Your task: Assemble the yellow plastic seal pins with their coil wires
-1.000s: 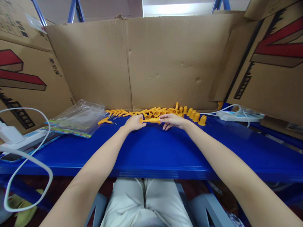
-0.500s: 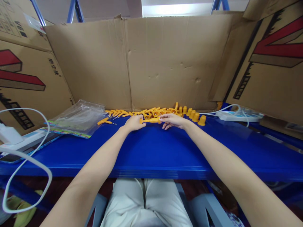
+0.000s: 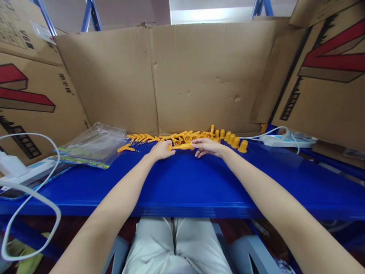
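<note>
Both my arms reach across the blue table (image 3: 182,182). My left hand (image 3: 162,149) and my right hand (image 3: 207,146) hold the two ends of one small yellow plastic piece (image 3: 182,146) lying crosswise just above the table. The left fingers curl round its left end; the right hand pinches its right end with the other fingers stretched out. Right behind it lies a row of several yellow plastic parts (image 3: 188,136), and several yellow caps (image 3: 235,142) stand to the right.
A cardboard wall (image 3: 182,76) closes the back, printed cartons stand left and right. Clear plastic bags (image 3: 94,144) lie at the left, a white cable (image 3: 31,198) loops at the near left, and a white power strip (image 3: 285,141) sits at the right.
</note>
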